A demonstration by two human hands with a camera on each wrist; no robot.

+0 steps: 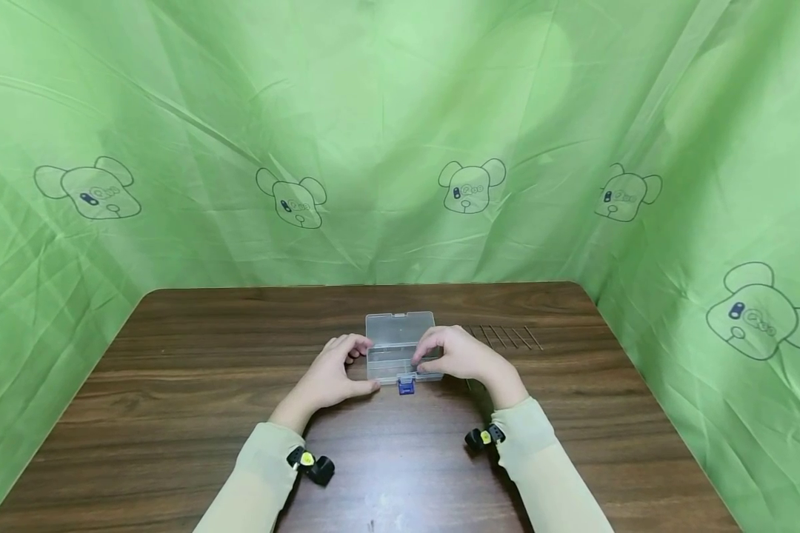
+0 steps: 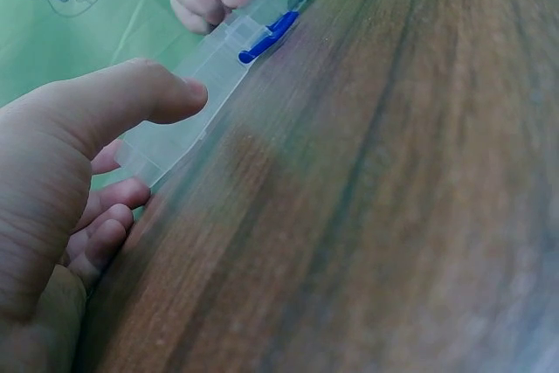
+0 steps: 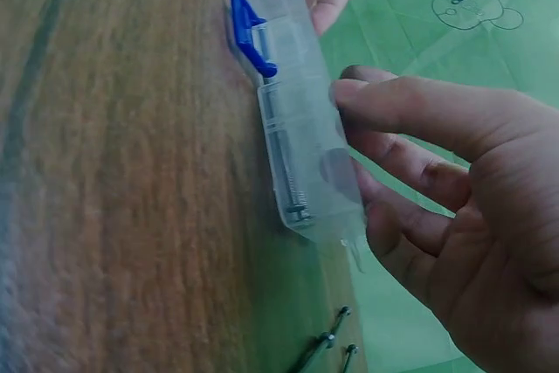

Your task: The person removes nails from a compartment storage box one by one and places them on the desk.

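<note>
A clear plastic compartment box (image 1: 392, 364) lies on the table with its lid (image 1: 400, 328) raised at the back and a blue latch (image 1: 406, 386) at the front. My left hand (image 1: 333, 374) grips its left end, thumb at the front wall and fingers round the side. Over the right half bends my right hand (image 1: 463, 355), its thumb and forefinger tips down at the compartments; whether they pinch anything is hidden. Through the front wall a long threaded screw (image 3: 293, 172) shows inside the right end in the right wrist view.
Several long thin screws (image 1: 507, 337) lie in a row on the brown wooden table (image 1: 207, 370), right of the box. Some screw heads (image 3: 327, 338) show close to the box's right end. A green curtain (image 1: 387, 148) hangs behind and beside the table.
</note>
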